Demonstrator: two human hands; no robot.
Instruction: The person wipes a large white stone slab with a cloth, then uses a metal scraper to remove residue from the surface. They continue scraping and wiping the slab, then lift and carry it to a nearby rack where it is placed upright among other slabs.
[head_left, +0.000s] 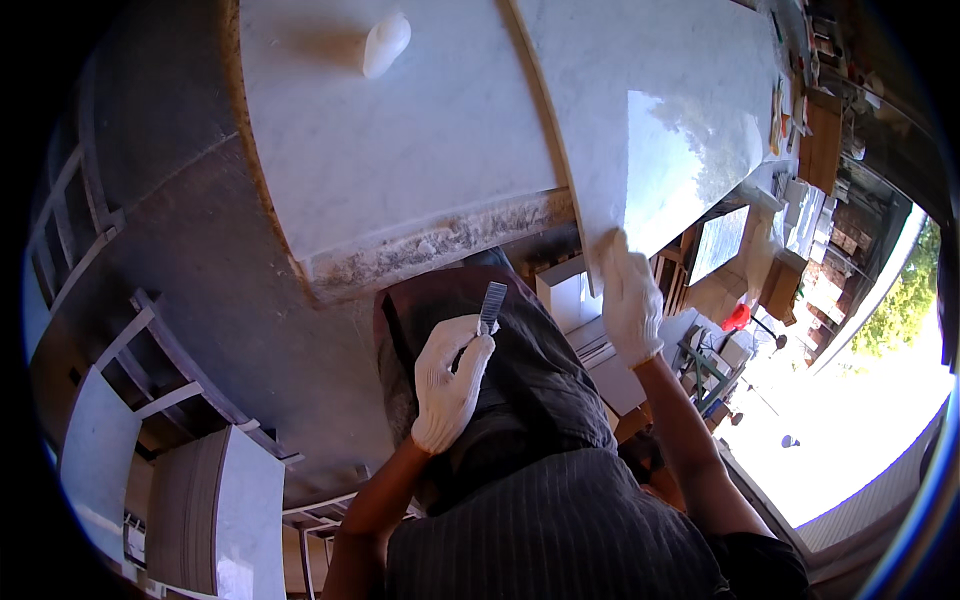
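Observation:
My left hand, in a white knit glove, is closed in front of my lap. Between its thumb and fingers it pinches a small, flat grey piece with ridges across it, whose exact kind I cannot make out. My right hand, gloved alike, reaches forward with its fingers stretched out and lying at the near end of a glossy pale stone slab. To the left lies another pale slab with a rough, broken near edge. A rounded white object rests on it.
Pale slabs stand stacked on edge at the lower left, beside metal racks. Boxes, a red item and mixed clutter lie to the right, near a bright doorway. Concrete floor shows at left.

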